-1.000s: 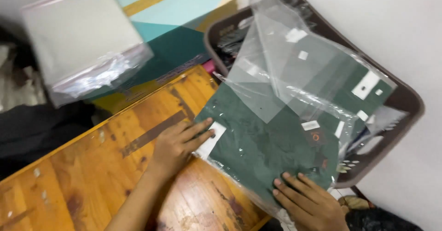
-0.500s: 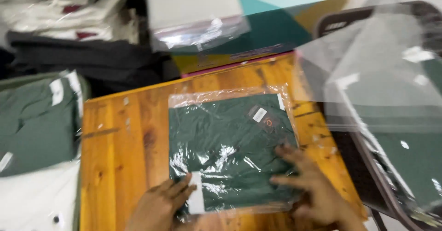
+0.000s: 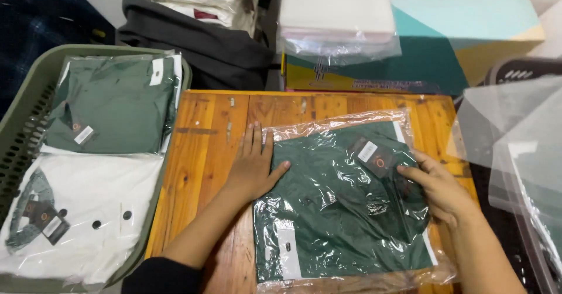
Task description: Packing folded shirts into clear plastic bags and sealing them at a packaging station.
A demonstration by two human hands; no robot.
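The bagged green shirt (image 3: 345,206) lies flat on the desk (image 3: 199,153); left hand (image 3: 253,168) and right hand (image 3: 440,188) press it, open-palmed, grasping nothing, smoothing the bag.

We note a small wooden table (image 3: 205,130) of orange-brown planks, its top marked with knots and a few dark scuffs. Flat on it lies a folded dark green garment in a clear plastic bag (image 3: 345,206), a dark tag showing near the upper right of the bag, which covers most of the right half and reaches the near edge. The left hand (image 3: 253,168) rests palm down partly on the bare wood at the bag's left edge, and the right hand (image 3: 440,190) presses on the bag's right side.
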